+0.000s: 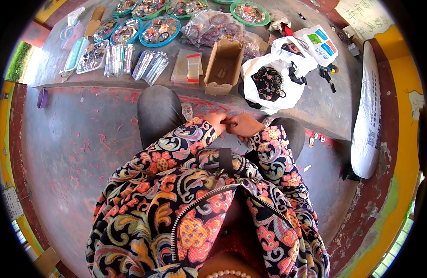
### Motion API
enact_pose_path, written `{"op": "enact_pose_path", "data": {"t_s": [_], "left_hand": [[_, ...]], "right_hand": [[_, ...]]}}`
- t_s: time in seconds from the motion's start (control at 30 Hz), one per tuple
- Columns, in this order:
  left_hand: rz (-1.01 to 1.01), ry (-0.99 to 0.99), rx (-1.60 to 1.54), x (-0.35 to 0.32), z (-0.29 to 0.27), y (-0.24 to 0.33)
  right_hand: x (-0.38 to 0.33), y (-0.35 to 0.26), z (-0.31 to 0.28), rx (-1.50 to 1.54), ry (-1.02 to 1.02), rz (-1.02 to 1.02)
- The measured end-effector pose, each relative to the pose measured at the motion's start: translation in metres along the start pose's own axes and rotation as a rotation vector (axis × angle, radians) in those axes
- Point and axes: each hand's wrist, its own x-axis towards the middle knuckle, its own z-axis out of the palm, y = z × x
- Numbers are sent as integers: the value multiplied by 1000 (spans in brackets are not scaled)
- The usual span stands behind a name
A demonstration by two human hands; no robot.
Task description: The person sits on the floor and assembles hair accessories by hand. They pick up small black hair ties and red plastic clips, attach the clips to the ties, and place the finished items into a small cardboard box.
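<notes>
Head view: two hands meet, and the open brown cardboard box (226,58) sits at twelve o'clock from them.
The left hand (216,123) and the right hand (244,126) touch, with their fingers bent in toward each other; whether they pinch something tiny between them cannot be told. The box rests on the raised grey stone ledge (318,109), just past the fingers and not touching them. Its long side runs from near six o'clock to near twelve, tipping a little toward one, and the left hand looks a bit nearer to it. The white plastic bag (269,105) full of tangled black cords (267,84) lies between one and two o'clock from the fingers, closer to the right hand.
</notes>
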Motion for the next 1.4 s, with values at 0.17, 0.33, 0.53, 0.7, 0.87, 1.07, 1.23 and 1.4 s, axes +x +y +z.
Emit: {"op": "enact_pose_path", "data": {"t_s": [0.17, 0.33, 0.53, 0.7, 0.87, 1.07, 1.23, 1.4], "left_hand": [[18, -294, -235, 1, -20, 4], [125, 11, -291, 3, -54, 3], [-11, -95, -539, -4, -40, 0], [-52, -207, -637, 6, -26, -16], [-33, -178, -757, 7, -24, -22], [-4, -178, -766, 3, -19, -17], [1, -190, -762, 7, -17, -21], [-36, -174, -807, 7, -15, -20]], "right_hand": [[1, 8, 0, 93, -77, 22], [-10, -7, -11, 320, 156, 45], [-15, -8, -15, 515, 272, 53], [-11, -1, -11, 582, 272, -10], [-15, -5, -14, 576, 229, -18], [-18, -8, -14, 445, 174, -59], [-20, -11, -13, 333, 162, -84], [-20, -5, -12, 360, 179, -97]]}}
